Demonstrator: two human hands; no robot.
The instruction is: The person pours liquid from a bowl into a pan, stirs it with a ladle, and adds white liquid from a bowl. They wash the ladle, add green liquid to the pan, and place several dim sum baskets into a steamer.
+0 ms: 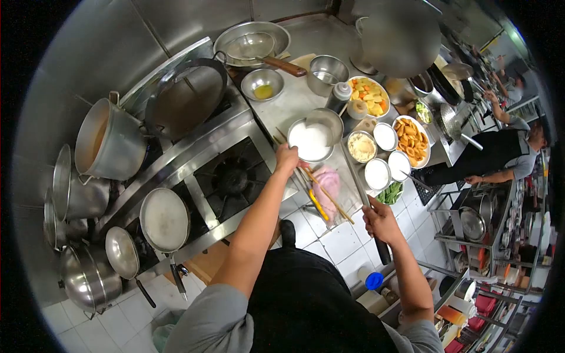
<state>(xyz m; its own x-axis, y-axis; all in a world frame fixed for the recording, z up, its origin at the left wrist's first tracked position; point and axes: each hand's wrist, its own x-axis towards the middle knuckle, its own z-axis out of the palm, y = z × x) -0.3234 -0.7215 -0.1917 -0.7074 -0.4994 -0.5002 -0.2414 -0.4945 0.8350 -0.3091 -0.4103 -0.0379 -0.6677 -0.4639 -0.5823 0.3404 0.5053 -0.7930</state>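
My left hand [286, 159] is closed on the near rim of a round metal bowl [291, 132] with something white inside. In my right hand [381, 222] is a dark-handled utensil [383, 252]; its handle points back toward me and its working end is hard to make out. Between my hands, a pale pink piece of raw meat [327, 183] lies on the worktop. Long wooden chopsticks [338, 206] and a thin yellow-handled tool [318, 205] lie by the meat. Small containers with white contents [377, 174] stand close to my right hand.
Left is a stove with a bare burner [232, 178], a wok [185, 103], a large pot [112, 138] and pans [165, 219]. Plates of cut vegetables [369, 97] and fried wedges [412, 141] stand at the back right. Another person [488, 150] works at far right.
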